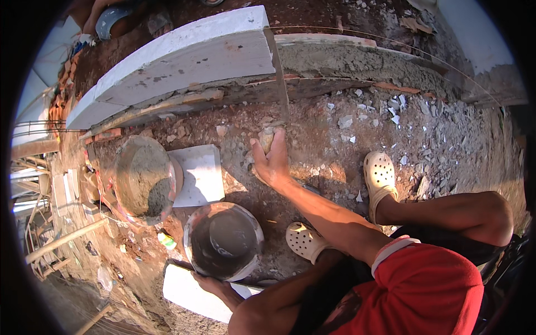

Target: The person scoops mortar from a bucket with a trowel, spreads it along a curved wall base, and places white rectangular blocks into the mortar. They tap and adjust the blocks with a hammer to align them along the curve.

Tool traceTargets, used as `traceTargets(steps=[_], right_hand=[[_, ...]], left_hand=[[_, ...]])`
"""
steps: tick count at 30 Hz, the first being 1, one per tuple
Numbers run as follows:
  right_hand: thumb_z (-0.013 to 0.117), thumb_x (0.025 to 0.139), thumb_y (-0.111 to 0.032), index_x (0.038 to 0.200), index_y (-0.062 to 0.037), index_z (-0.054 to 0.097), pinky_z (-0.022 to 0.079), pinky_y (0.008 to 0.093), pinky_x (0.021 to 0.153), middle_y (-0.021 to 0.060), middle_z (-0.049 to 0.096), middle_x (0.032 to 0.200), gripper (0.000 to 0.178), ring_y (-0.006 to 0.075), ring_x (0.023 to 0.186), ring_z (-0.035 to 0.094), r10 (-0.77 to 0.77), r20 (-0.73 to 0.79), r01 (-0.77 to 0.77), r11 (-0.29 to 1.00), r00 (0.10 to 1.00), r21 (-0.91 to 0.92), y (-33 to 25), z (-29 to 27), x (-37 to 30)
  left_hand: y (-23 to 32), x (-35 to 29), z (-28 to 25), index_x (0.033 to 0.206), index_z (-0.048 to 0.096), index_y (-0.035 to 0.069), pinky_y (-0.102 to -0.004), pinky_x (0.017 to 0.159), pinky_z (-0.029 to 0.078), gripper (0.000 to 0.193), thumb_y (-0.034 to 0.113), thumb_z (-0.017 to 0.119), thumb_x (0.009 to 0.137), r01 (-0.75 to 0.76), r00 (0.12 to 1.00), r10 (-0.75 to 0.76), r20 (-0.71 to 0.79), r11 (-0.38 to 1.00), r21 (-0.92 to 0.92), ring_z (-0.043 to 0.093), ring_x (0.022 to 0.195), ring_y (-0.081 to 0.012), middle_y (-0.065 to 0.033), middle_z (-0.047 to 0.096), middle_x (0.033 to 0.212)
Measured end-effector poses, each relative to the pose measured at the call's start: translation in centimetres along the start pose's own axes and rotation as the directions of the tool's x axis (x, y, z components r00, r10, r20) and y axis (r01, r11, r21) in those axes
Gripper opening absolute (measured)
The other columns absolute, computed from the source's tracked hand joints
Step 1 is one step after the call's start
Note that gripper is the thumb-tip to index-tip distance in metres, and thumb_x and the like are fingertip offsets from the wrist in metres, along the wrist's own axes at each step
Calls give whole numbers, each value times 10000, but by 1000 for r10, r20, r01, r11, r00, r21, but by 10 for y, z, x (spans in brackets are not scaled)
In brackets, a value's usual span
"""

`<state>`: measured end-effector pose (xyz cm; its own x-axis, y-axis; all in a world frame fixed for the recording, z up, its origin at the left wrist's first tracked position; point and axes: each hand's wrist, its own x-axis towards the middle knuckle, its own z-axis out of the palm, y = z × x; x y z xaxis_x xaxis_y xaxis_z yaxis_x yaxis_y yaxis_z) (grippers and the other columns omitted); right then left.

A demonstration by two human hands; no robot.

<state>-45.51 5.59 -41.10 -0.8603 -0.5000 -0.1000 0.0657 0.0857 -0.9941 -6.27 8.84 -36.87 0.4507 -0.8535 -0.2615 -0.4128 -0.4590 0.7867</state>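
Observation:
My right hand (272, 162) reaches forward, closed around the tan handle of a long-bladed hand tool (282, 84). Its thin grey blade appears nearly edge-on, against or close to the right end of a white block (190, 58); its exact kind is unclear. That block stands in a low wall, with wet grey mortar under it. My left hand (215, 287), partly hidden by my leg, has its fingers stretched beside a bucket (192, 251), over a loose white block (187, 293). Grey mix and a rounded object are inside the bucket.
A second round container (142, 181) holds grey mortar, beside another loose white block (204, 173). Taut string (385, 34) runs above the mortared course (357, 61). White chips (396, 111) litter the ground ahead of my shoes (381, 173). Wooden poles (67, 240) lie left.

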Motion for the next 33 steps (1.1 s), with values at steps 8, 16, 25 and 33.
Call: traceTargets(steps=[8, 16, 25, 33], right_hand=[[583, 1018, -212, 1377, 128, 330, 337, 485, 1114, 320, 423, 1322, 555, 423, 1277, 450, -138, -319, 64, 971, 938, -230, 13, 76, 60], [583, 1020, -153, 1347, 89, 349, 477, 500, 1030, 260, 495, 1211, 469, 326, 1112, 575, 42, -22, -44, 993, 999, -109, 13, 57, -18], [591, 1043, -203, 1247, 39, 375, 528, 316, 605, 162, 535, 1081, 383, 166, 740, 597, -190, -157, 174, 979, 969, -110, 34, 52, 39], [609, 1021, -134, 1268, -6, 403, 491, 306, 619, 116, 561, 1092, 345, 149, 769, 578, -63, 49, 59, 996, 997, 73, 5, 7, -18]], left_hand=[[2, -1, 1, 1528, 365, -114, -503, 1122, 510, 616, 355, 374, 1129, 19, 999, -16, -35, 996, 91, 555, 1332, -396, -307, 460, 1512], [11, -6, 7, 1536, 366, -105, -501, 1132, 500, 591, 318, 388, 1125, 12, 999, -8, -42, 997, 75, 547, 1342, -404, -304, 455, 1525], [15, -8, 8, 1535, 376, -107, -494, 1123, 502, 609, 339, 394, 1121, 43, 998, -38, -58, 994, 100, 551, 1343, -397, -300, 453, 1538], [6, -7, 5, 1541, 355, -115, -498, 1121, 506, 598, 310, 383, 1121, 13, 996, -10, -86, 999, 36, 553, 1337, -397, -313, 443, 1537]])
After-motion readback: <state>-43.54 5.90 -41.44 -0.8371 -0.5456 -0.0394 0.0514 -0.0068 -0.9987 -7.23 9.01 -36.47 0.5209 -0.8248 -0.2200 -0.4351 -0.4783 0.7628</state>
